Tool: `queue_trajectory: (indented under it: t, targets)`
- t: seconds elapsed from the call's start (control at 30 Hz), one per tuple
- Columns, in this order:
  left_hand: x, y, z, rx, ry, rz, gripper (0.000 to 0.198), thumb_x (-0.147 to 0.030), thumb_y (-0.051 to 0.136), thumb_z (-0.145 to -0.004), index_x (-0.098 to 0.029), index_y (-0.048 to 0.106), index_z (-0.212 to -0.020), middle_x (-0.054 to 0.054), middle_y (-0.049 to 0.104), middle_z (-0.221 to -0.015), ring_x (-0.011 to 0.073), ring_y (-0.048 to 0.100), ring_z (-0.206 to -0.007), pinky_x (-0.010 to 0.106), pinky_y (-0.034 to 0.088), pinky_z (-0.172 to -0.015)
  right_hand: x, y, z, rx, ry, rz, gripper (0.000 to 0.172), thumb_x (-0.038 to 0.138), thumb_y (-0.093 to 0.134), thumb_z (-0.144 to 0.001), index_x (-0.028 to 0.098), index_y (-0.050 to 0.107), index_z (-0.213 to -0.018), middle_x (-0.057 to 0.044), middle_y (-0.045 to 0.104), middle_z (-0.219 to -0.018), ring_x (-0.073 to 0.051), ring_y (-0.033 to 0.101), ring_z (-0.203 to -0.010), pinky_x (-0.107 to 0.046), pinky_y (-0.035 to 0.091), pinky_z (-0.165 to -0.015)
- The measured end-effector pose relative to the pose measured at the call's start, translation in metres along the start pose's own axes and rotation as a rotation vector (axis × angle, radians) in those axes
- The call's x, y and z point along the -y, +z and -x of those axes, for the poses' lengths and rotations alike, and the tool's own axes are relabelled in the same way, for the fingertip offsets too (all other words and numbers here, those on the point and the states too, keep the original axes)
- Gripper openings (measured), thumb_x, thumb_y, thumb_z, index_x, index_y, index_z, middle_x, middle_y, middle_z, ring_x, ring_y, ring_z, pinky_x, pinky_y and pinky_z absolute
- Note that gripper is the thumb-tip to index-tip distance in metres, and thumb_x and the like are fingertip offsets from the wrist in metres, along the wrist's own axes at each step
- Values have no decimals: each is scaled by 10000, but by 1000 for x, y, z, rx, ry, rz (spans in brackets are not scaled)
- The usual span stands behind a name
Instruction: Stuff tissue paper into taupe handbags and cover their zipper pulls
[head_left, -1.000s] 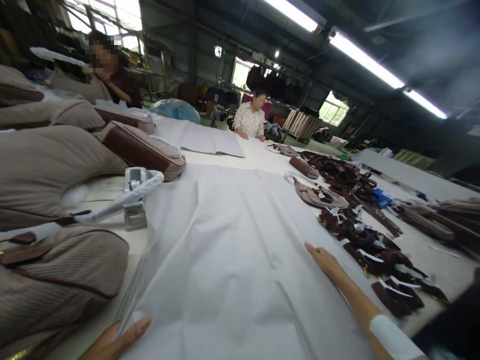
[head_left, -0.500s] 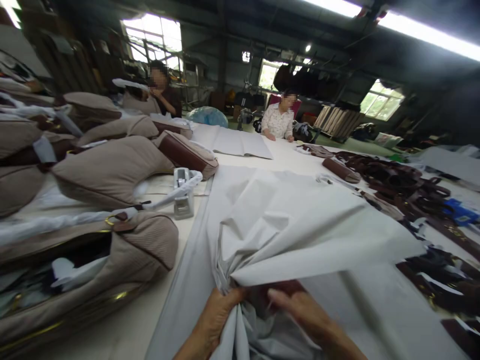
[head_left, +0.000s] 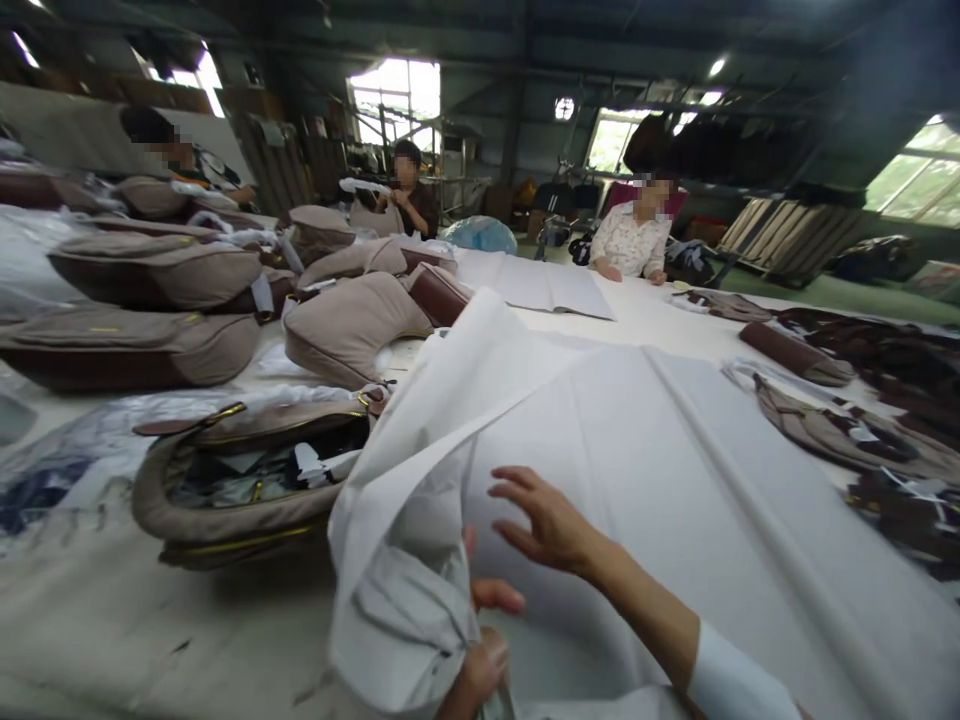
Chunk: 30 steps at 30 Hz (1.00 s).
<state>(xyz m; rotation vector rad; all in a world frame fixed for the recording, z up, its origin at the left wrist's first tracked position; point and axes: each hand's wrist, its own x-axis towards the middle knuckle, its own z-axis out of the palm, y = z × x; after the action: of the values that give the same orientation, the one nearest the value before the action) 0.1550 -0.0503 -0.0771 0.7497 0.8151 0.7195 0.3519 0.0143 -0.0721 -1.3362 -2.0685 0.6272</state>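
A large white sheet of paper [head_left: 405, 490], bunched and folded over, is gathered in my left hand [head_left: 480, 665] at the bottom centre. The fingers of that hand curl at the crumpled edge and are partly hidden by it. To the right, my right hand [head_left: 551, 520] hovers over a smooth stack of white sheets [head_left: 600, 430], its fingers spread and holding nothing. Left of the bunched sheet lies an unzipped taupe handbag [head_left: 247, 540], with grey stuffing and white wrapping showing inside.
Several taupe and brown handbags [head_left: 157, 275] crowd the table's left side. Brown straps [head_left: 847, 340] and bag parts [head_left: 862, 430] lie along the right. Across the table sits a person in a patterned shirt [head_left: 634, 240]; two other people are at the far left.
The crumpled sheet has moved left, folding back and uncovering the smooth sheets. My right hand has left the paper and opened. The view has turned left, showing another person.
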Motion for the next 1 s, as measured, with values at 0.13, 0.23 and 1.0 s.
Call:
queue_trajectory:
  t: [0.13, 0.23, 1.0]
  targets:
    - [-3, -15, 9, -4, 61, -130, 779, -514, 742, -577, -142, 529, -1228, -17, 550, -522, 89, 391, -383, 224, 353, -424, -12, 39, 9, 415, -340, 392, 293, 408, 654, -746, 162, 615, -902, -88, 622, -978, -233, 523, -1003, -385, 395, -907]
    - [-10, -13, 11, -20, 36, -125, 767, -496, 764, -561, -159, 545, -1214, 6, 608, -603, 81, 415, -378, 221, 359, -415, -20, 48, 16, 438, -331, 439, 266, 394, 570, -826, 178, 566, -671, -37, 578, -720, -174, 512, -743, -297, 416, -702]
    - [-23, -22, 3, -51, -7, -16, 987, -480, 799, -537, -225, 376, -1391, 78, 678, -882, 118, 529, -439, 265, 465, -447, -21, 2, 41, 234, -121, 162, 211, 126, 370, -879, 185, 562, -942, -130, 547, -1128, -165, 594, -877, -263, 479, -735]
